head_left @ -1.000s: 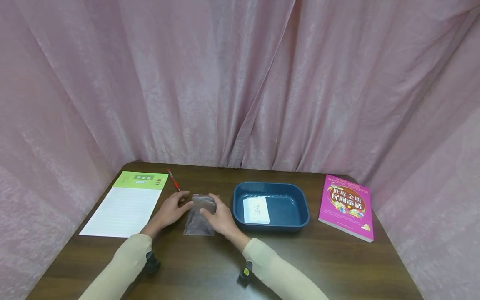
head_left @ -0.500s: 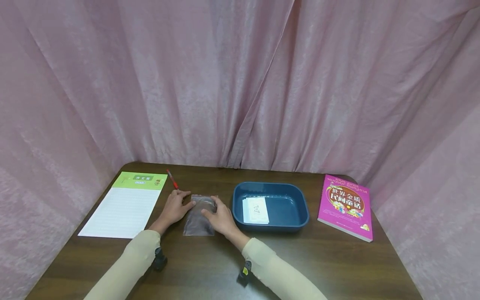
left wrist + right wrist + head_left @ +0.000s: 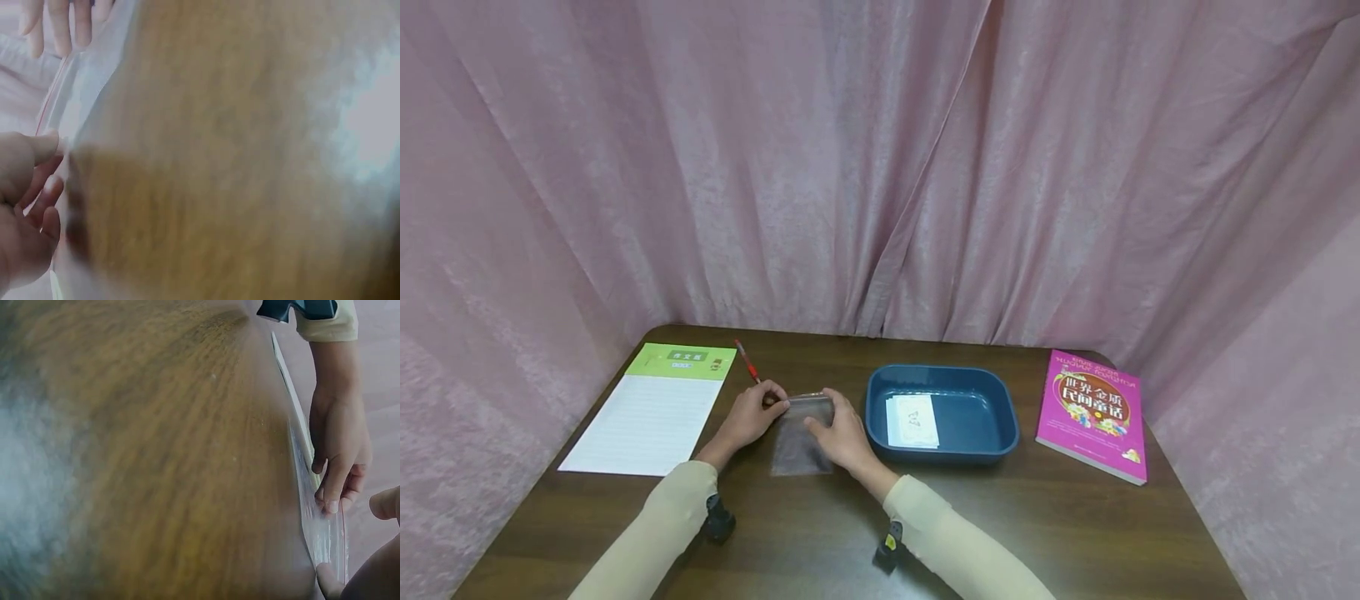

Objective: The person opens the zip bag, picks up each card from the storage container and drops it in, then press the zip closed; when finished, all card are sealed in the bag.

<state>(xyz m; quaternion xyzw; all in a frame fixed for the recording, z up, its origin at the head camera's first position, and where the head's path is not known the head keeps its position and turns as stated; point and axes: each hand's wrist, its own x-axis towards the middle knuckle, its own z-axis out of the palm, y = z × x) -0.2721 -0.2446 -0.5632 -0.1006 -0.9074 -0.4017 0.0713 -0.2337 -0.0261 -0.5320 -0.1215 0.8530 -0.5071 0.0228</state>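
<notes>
A clear zip bag (image 3: 802, 442) lies flat near the table's middle, its red-lined top edge lifted a little. My left hand (image 3: 752, 415) pinches that edge at the bag's left corner, thumb and index finger together; the left wrist view shows the pinching left hand (image 3: 28, 194) close up. At the bag's right side rests my right hand (image 3: 842, 432), thumb against the plastic and fingers stretched along the edge. In the right wrist view the right hand's thumb (image 3: 329, 581) touches the bag (image 3: 322, 537), while its index finger stands apart.
Right of the bag stands a blue tray (image 3: 977, 417) with several white cards (image 3: 913, 422) in it. A pink book (image 3: 1093, 417) lies at the far right. On the left are a lined writing pad (image 3: 647, 421) and a red pen (image 3: 747, 360). Pink curtains (image 3: 880, 167) hang behind.
My left hand has shifted slightly right, onto the bag's top left corner. The bag's top edge has lifted and its lower end slid a little nearer. My right hand has hardly moved.
</notes>
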